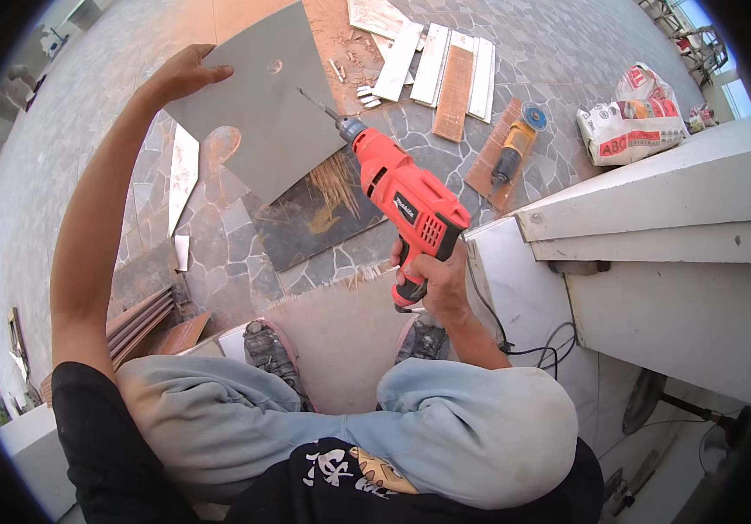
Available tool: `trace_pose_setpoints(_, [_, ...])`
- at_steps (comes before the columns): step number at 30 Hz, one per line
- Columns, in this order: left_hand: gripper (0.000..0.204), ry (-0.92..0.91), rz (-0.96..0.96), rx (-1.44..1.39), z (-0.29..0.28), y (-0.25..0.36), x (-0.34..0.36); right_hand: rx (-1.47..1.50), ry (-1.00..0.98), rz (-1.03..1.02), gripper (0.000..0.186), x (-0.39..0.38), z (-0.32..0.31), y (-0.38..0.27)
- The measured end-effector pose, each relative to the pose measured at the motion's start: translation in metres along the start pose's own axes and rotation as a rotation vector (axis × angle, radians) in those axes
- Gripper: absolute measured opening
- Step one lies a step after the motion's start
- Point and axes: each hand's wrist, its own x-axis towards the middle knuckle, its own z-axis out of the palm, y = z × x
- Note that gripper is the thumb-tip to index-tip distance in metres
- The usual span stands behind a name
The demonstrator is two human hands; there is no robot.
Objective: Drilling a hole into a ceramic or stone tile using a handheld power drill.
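Note:
My left hand (197, 72) grips the upper left edge of a grey square tile (263, 140), held tilted at the top middle, with a small round hole or mark near its upper middle. My right hand (430, 278) is closed round the handle of a red and black corded drill (406, 192). The drill's long thin bit points toward the tile, below the hole; I cannot tell if its tip touches. Behind the tile's lower part lie a dark slab (301, 244) and some straw-like bristles (333, 182).
Cut tile strips (400, 61), a yellow angle grinder (515, 144) on a brown piece and printed sacks (633, 127) lie on the stone paving (235, 266). Stacked brown boards (139, 327) are at left, a white ledge (646, 196) at right. My shoes rest on a pale step (345, 358).

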Motion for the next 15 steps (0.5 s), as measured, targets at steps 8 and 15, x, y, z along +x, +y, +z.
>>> trace_pose_setpoints(8, [0.056,0.074,0.056,0.108,0.005,0.007,-0.009,-0.218,-0.035,-0.211,0.034,0.021,0.013,0.009])
trace_pose_setpoints(15, [0.059,0.043,0.041,0.046,0.005,0.011,-0.013,-0.204,-0.03,-0.235,0.026,0.039,0.011,0.009])
